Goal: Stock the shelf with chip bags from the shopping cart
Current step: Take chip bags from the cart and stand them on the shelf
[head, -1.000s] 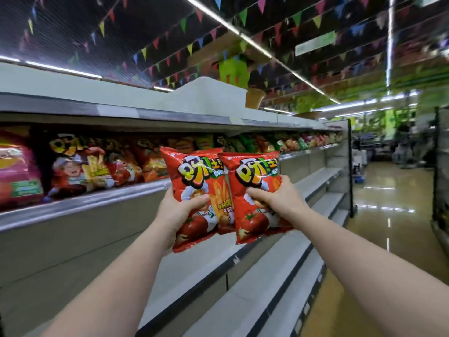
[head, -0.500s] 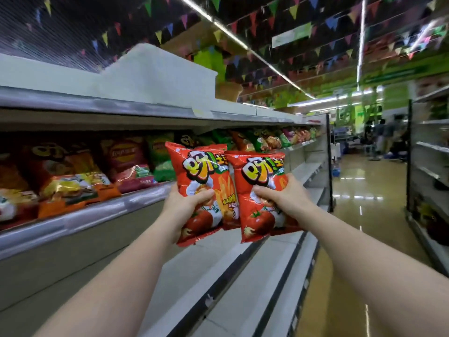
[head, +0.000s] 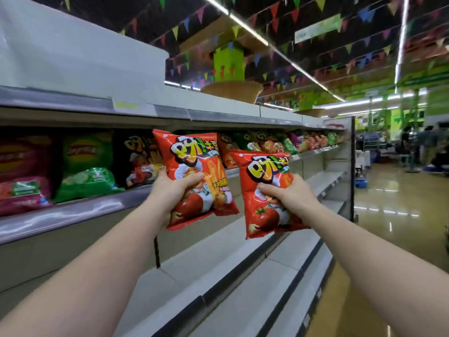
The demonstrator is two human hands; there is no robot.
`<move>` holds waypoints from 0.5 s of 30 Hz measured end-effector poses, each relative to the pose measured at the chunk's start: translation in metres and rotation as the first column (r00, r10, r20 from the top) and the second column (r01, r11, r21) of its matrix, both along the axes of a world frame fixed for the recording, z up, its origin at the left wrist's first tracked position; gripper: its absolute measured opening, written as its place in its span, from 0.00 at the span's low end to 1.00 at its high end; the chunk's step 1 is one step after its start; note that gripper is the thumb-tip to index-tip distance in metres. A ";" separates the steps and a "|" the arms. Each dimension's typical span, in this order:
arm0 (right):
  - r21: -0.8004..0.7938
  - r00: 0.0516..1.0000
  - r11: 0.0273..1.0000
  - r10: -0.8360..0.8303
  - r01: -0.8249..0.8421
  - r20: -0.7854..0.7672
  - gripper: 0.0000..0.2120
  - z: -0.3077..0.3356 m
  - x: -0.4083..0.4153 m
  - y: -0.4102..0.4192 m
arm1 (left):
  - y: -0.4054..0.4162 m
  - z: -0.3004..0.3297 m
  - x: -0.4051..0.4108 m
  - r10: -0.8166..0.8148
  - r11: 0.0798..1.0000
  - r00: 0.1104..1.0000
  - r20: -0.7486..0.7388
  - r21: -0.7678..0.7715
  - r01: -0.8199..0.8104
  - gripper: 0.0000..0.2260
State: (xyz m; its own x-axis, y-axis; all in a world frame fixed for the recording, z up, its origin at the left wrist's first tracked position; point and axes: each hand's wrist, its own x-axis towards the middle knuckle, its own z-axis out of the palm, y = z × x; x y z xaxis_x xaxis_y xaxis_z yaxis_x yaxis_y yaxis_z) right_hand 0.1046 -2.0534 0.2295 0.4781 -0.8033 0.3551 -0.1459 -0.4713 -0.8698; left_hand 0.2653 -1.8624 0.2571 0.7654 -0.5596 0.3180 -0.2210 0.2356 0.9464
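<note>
Right now each hand carries one red chip bag in the air before the shelf (head: 73, 210): the left hand (head: 173, 188) has its grip closed around the middle of the left bag (head: 194, 166), raised near the shelf's front edge, and the right hand (head: 284, 193) grips the right bag (head: 264, 181), lower and further out over the bare lower shelves (head: 243, 276). That row already looks crowded, so a bag pushed in could knock a neighbour off the front edge. Squeezing the middles may crush the chips.
</note>
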 end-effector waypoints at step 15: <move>-0.104 0.997 0.994 0.050 -0.044 0.059 0.38 0.043 0.117 -0.176 | -0.169 0.030 0.087 0.150 0.988 0.989 0.012 0.035 -0.151 0.23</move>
